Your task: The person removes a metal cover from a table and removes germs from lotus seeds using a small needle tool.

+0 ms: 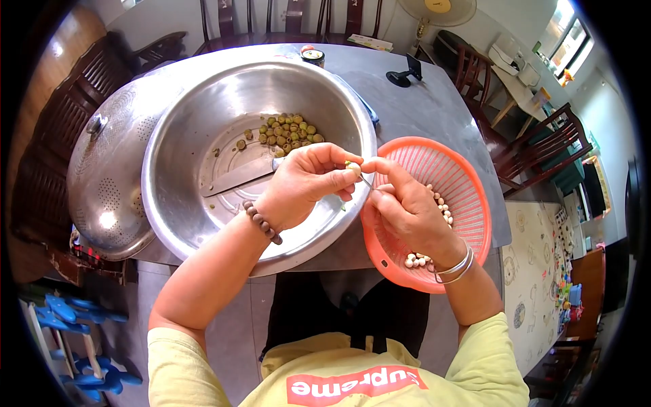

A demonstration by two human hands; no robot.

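My left hand (298, 180) pinches a peeled, whitish lotus seed (352, 168) with a bit of green at its top, over the right rim of a large steel basin (161, 197). Close beside it, my right hand (413, 214) grips a thin metal pick (367, 182), its tip close to the seed. Whether the two touch is too small to tell. Greenish-brown lotus seeds (285, 130) lie in the basin, with a knife (237, 178) below them. Under my right hand stands an orange plastic basket (478, 203) holding several pale peeled seeds (442, 205), partly hidden by the hand.
A large perforated steel colander (108, 163) leans at the basin's left. On the grey table (441, 102) stand a small jar (312, 57) and a black phone stand (405, 71). Wooden chairs (553, 146) surround the table, and a fan (434, 13) stands behind it.
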